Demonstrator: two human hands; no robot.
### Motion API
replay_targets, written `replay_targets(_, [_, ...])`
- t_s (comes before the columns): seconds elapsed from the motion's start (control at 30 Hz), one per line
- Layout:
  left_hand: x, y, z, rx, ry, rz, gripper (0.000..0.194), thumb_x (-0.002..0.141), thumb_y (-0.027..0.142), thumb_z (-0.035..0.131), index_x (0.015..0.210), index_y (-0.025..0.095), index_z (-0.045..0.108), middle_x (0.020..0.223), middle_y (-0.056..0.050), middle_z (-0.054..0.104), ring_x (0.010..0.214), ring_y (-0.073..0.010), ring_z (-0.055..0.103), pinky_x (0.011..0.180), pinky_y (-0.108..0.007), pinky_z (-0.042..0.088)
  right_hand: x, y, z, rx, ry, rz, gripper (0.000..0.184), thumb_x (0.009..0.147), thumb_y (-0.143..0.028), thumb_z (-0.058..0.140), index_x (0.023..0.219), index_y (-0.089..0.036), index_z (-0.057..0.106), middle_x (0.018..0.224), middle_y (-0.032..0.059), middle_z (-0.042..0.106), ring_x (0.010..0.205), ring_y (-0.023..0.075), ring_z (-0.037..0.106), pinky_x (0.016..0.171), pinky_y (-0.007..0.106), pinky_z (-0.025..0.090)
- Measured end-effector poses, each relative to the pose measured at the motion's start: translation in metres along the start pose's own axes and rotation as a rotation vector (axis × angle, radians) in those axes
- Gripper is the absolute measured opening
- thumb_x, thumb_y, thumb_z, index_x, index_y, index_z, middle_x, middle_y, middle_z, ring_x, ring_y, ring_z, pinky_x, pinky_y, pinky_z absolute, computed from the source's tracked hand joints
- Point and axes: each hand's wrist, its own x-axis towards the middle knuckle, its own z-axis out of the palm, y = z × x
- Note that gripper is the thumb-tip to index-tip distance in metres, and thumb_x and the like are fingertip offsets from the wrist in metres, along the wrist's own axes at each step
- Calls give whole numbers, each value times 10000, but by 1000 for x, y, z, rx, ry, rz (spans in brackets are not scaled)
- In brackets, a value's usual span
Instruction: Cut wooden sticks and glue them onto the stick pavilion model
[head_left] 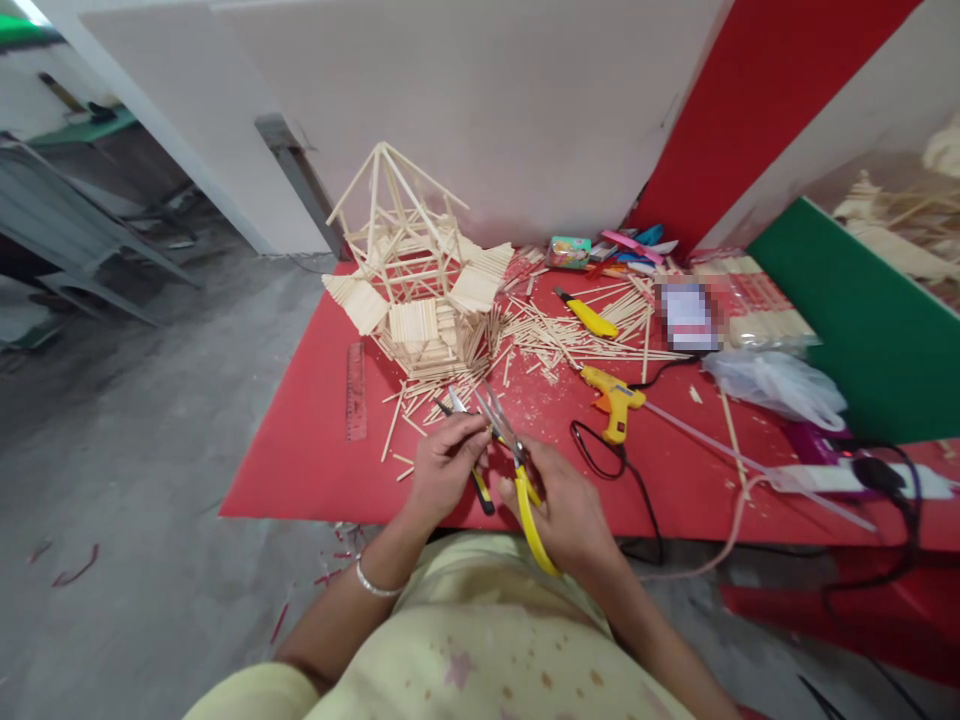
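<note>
My right hand [559, 500] grips yellow-handled scissors [529, 515], whose blades are parted and point away from me. Close to the blades, my left hand [448, 460] has its fingers pinched together; whatever small piece they may hold is too hidden to make out. Partly covered by my left hand, a pair of pliers [482, 490] with black and yellow handles lies on the red tabletop [292, 450]. Beyond both hands stands an openwork model of thin wooden sticks [420, 290], with a peaked frame and slatted panels around it.
Loose sticks [555, 335] are heaped right of the model, with a yellow cutter knife [592, 315] on them. A yellow glue gun [615, 400] lies with its cord nearby. A red ruler [355, 390], plastic bag [780, 385], power strip [810, 478] and green board [862, 320] surround these.
</note>
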Motion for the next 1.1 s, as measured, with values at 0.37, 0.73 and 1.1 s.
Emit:
replay_targets(0.37, [4, -2, -5, 274, -18, 308, 222, 910, 180, 632, 1053, 248, 788, 836, -48, 669, 737, -134, 630, 664, -252, 516, -7, 4, -2, 76, 6, 31, 391, 925, -461, 562, 1214, -202, 610, 893, 49, 699, 744, 185, 624, 708, 276, 472])
replay_targets(0.73, [10, -4, 7, -14, 7, -23, 200, 904, 298, 651, 1051, 201, 745, 813, -6, 609, 562, -84, 553, 546, -228, 475, -3, 1, -9, -170, 99, 25, 423, 911, -402, 530, 1291, -216, 539, 1149, 97, 684, 1012, 255, 664, 815, 341, 486])
replay_targets(1.1, [3, 8, 26, -106, 129, -81, 176, 856, 332, 711, 877, 159, 739, 671, 11, 600, 551, -84, 537, 553, -222, 467, 3, -1, 1, -188, 147, 6, 423, 930, -389, 530, 1315, -216, 512, 1175, 111, 660, 1064, 262, 633, 861, 364, 475])
